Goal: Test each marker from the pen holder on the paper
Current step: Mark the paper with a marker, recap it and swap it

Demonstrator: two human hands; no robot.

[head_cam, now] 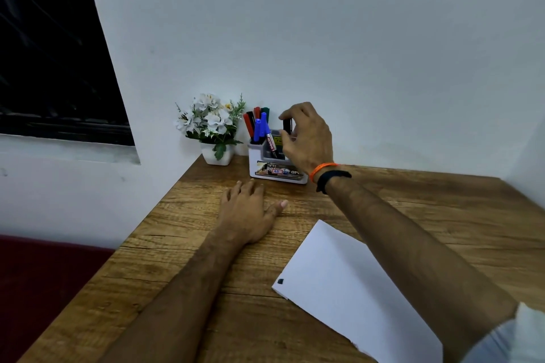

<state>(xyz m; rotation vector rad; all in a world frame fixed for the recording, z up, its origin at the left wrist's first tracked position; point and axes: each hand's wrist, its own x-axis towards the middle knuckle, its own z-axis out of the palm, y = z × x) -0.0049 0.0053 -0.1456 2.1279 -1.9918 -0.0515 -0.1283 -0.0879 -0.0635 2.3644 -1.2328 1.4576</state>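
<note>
right hand pinches black marker above pen holder; left hand flat

Your right hand covers the right end of the pen holder and most of the black marker it pinches; only the top shows. Holder label is partly blocked by your wrist, print too blurred to read. Paper is cut by the bottom edge and crossed by your right forearm. Corner mark on it is too small to identify.
</note>
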